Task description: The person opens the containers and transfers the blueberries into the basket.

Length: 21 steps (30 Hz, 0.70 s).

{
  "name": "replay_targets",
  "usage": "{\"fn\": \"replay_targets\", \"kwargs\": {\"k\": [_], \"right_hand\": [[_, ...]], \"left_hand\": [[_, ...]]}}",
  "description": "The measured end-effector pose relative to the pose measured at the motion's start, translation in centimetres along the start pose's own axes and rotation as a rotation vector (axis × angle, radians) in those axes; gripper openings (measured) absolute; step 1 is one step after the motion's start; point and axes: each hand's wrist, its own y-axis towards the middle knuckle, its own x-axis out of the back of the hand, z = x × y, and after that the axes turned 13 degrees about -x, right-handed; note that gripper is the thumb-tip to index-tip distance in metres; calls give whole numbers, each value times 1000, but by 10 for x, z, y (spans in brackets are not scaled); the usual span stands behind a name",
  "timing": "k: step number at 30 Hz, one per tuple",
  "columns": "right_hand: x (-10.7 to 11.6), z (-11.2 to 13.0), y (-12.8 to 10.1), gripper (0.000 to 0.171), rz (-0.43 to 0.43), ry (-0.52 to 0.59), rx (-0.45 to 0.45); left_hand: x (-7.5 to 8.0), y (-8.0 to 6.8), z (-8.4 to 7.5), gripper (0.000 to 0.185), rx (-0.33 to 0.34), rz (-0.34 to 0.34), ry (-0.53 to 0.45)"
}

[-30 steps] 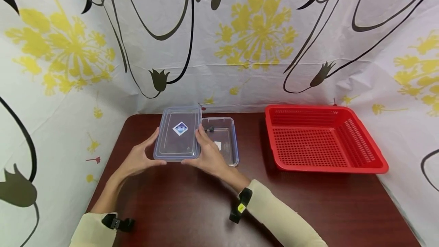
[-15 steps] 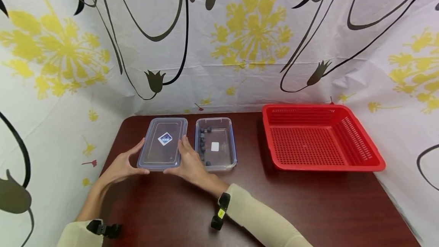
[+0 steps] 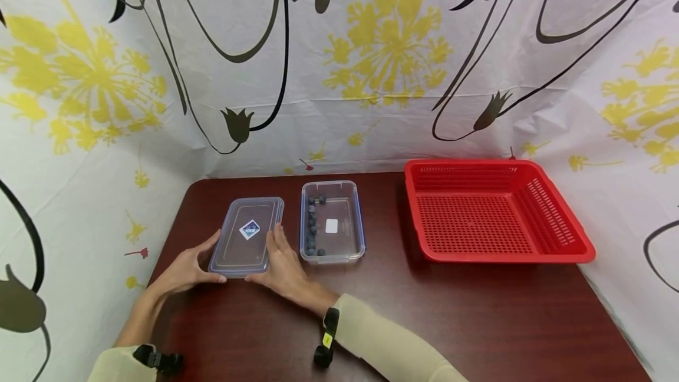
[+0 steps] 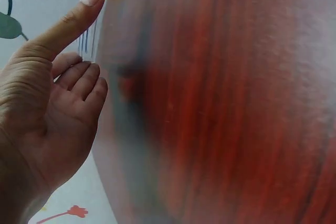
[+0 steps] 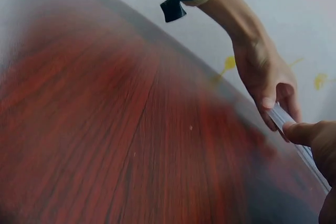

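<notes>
A clear plastic lid (image 3: 236, 255) with a blue-and-white diamond label is at the left of the table in the head view. My left hand (image 3: 185, 270) grips its left side and near corner between thumb and fingers. On the opposite side, my right hand (image 3: 283, 267) grips the right edge, thumb at the near edge. Both wrist views show the thin lid edge (image 4: 89, 30) between thumb and fingers. Just right of the lid stands an uncovered clear plastic container (image 3: 345, 208). Several blueberries (image 3: 312, 223) lie along its left side, and a white square label is on its bottom.
A red perforated plastic basket (image 3: 472, 223) stands at the back right of the dark reddish-brown table (image 3: 424, 311). A white cloth (image 3: 318, 75) with a plant print hangs behind the table and along its sides. Dark straps with small devices (image 3: 329, 335) sit on both wrists.
Both hands have carried the lid left and toward me, from beside and partly over the container, down to the table's left part. The container and its blueberries are now fully exposed.
</notes>
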Motion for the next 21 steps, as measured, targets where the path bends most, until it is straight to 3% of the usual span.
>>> {"fn": "replay_targets", "kwargs": {"k": [8,21], "right_hand": [[-9,-15,5,117,20,-89,10],[-12,-19,5,116,24,-239,44]], "left_hand": [[-13,0,2,122,-55,-16,91],[-19,2,-1,119,-103,-2,168]]}}
